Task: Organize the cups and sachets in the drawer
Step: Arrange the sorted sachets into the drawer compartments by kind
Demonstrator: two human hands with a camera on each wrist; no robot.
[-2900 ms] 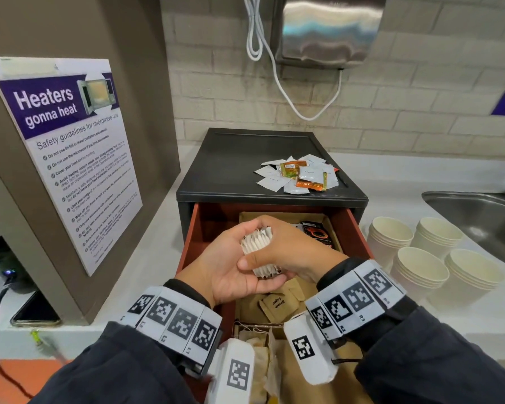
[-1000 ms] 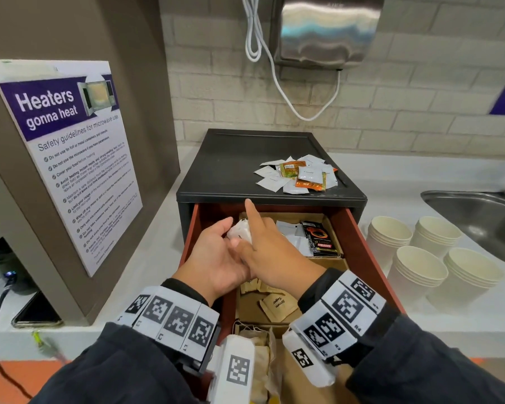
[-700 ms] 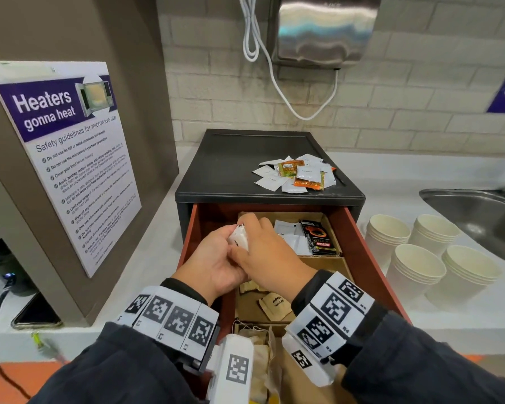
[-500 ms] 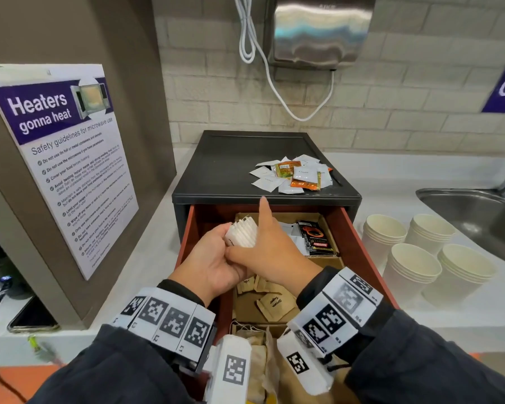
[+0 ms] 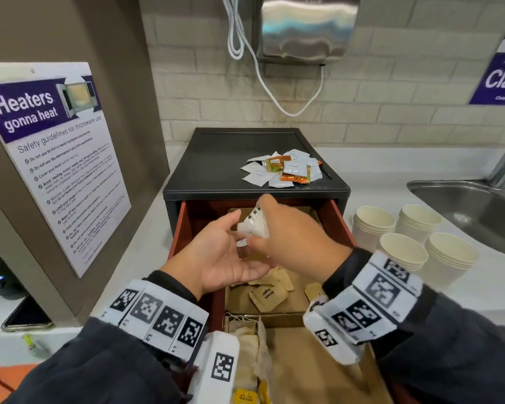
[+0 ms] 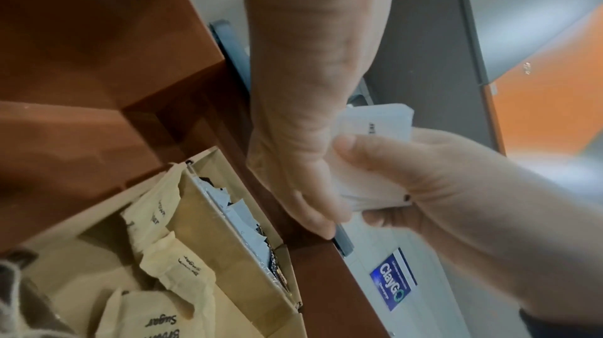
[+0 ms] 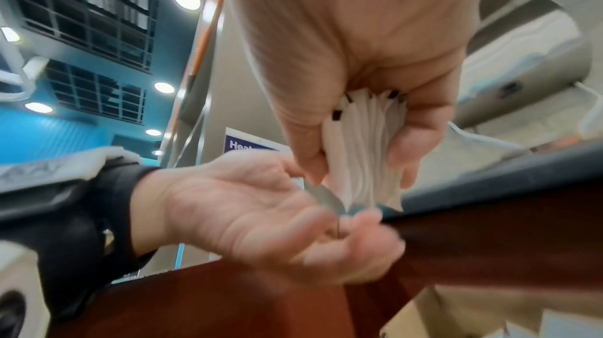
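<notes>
Right hand [image 5: 292, 237]: we see it over the open drawer, thumb and fingers curled round a bundle of white sachets [image 5: 254, 227], gripping it from above; in the right wrist view the sachets fan out edge-on between thumb and fingers.
Left hand [image 5: 222, 255]: we see it palm up, fingers relaxed and spread, just beside and below the bundle; it grips nothing, though whether its fingertips touch the lower sachet edges we cannot tell.
Drawer [image 5: 178, 228]: red-brown, pulled out of a black cabinet [image 5: 222, 158] toward us, with cardboard compartments inside.
Brown sugar sachets [image 5: 267, 295]: we see them lying loose in the middle compartment, below the hands.
Tea bags [image 5: 245, 342]: we make them out in the near compartment, partly hidden by the wrist bands.
Loose sachets [image 5: 283, 169]: a small pile, white and orange, on the cabinet top, near its right front corner.
Paper cups [image 5: 411, 243]: four short stacks, upright on the white surface [image 5: 478, 290], right of the drawer.
Sink [image 5: 473, 205]: steel, far right.
Microwave notice [image 5: 50, 158]: on the panel at left.
</notes>
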